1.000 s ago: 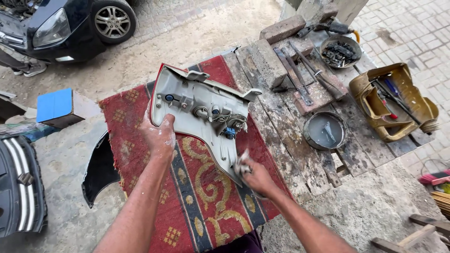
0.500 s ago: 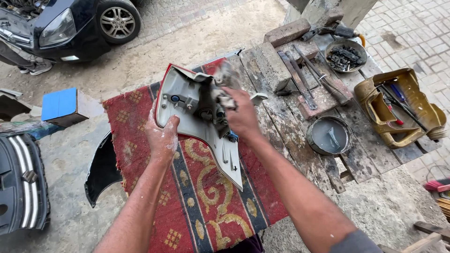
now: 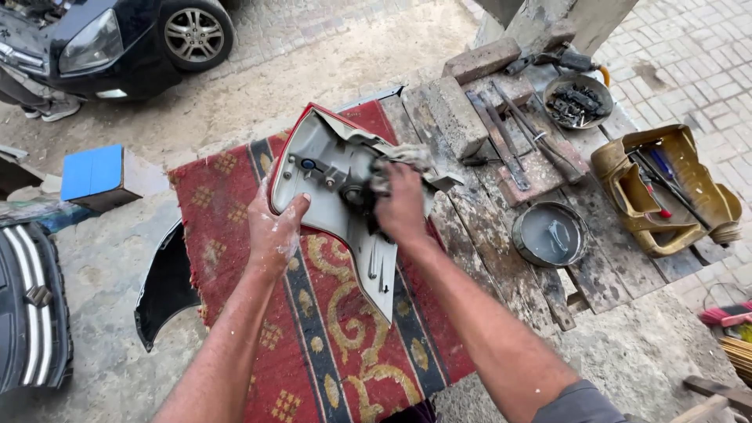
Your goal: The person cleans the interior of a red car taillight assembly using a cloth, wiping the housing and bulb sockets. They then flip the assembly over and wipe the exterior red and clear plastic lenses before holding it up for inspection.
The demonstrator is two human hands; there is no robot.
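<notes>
We are outdoors on rough, dusty ground, looking down at a weathered wooden workbench (image 3: pixel 501 243) with a red patterned rug (image 3: pixel 329 345) draped over its near end. Above the rug we hold a car tail light housing (image 3: pixel 329 176), its grey back facing us and a red edge showing along the top. Our left hand (image 3: pixel 274 227), speckled with pale paste, is wrapped around the lower left edge of the housing, thumb on the back. Our right hand (image 3: pixel 401 205) is closed on a crumpled grey rag (image 3: pixel 395 160), pressing it against the middle of the housing near the bulb sockets.

We judge the housing to be light, stiff moulded plastic, hollow and fairly brittle at its thin tabs and long lower tail; the thick outer rim looks like the safest place to grip, as the left hand does now, and the smooth surface may be slick where wet.

On the bench lie a round tin of grey liquid (image 3: pixel 550 233), a cut-open yellow jug of tools (image 3: pixel 662 192), a bowl of small parts (image 3: pixel 578 98) and bricks (image 3: pixel 482 59). A dark car (image 3: pixel 110 39) stands beyond.
</notes>
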